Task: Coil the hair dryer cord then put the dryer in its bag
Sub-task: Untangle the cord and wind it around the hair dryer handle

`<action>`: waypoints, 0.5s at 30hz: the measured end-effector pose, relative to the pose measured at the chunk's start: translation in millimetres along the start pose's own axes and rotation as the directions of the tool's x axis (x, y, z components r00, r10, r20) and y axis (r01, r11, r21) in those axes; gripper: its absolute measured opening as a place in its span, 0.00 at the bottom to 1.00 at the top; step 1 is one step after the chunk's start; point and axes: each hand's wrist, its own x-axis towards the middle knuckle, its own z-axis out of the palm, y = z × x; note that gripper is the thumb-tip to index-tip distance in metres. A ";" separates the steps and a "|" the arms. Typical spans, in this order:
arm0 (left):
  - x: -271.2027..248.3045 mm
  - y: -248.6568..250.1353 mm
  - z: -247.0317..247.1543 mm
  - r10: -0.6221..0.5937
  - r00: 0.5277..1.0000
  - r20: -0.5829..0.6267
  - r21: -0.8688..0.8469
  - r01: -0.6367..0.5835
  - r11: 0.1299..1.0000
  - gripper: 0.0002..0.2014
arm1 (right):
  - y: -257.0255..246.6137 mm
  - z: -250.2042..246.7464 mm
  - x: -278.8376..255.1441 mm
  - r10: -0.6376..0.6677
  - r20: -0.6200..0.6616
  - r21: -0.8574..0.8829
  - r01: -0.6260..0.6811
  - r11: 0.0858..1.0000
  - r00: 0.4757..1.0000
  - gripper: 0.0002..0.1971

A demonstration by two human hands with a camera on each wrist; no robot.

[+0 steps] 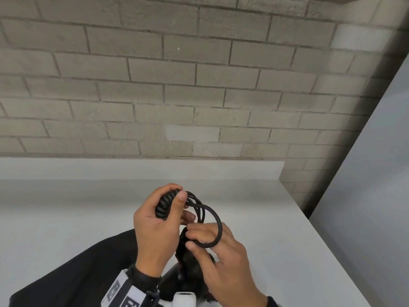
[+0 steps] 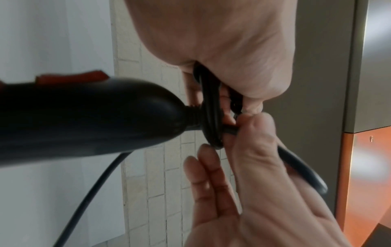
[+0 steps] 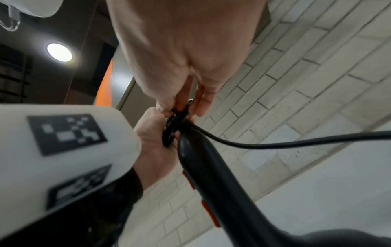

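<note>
My left hand (image 1: 155, 227) grips a bundle of black cord coils (image 1: 162, 207) above the white counter (image 1: 276, 240). My right hand (image 1: 219, 249) pinches one loose loop of the same cord (image 1: 218, 220) between thumb and fingers, just right of the bundle. The black hair dryer (image 1: 192, 271) hangs under both hands, largely hidden by them. In the left wrist view its handle (image 2: 84, 120) with a red switch points at the coils (image 2: 204, 86). In the right wrist view a free run of cord (image 3: 296, 143) leaves the handle (image 3: 211, 175) to the right.
Black fabric (image 1: 77, 273) lies on the counter left of my left wrist; I cannot tell whether it is the bag. A grey brick wall (image 1: 199, 85) backs the counter, whose right edge (image 1: 327, 244) runs diagonally beside a pale panel (image 1: 376, 173).
</note>
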 end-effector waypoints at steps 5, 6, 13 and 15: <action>-2.3 -1.9 -0.4 -0.017 1.000 -0.015 -0.022 0.016 1.000 0.06 | -18.2 -14.4 8.7 0.342 0.075 0.312 -0.348 0.884 0.937 0.06; -3.2 -2.2 0.3 -0.021 1.000 -0.023 -0.025 0.021 0.999 0.06 | -19.2 -18.6 11.1 0.413 0.093 0.461 -0.406 0.789 0.906 0.02; 4.8 -4.8 -4.7 -0.030 0.997 -0.069 -0.020 0.029 0.999 0.06 | -0.1 -55.4 7.5 0.387 0.483 0.871 -0.383 -0.308 0.786 0.19; 5.9 -5.8 -4.0 -0.043 0.997 -0.068 -0.023 0.041 0.999 0.07 | 8.4 -54.8 -1.6 0.336 0.413 0.908 -0.353 -0.227 0.846 0.26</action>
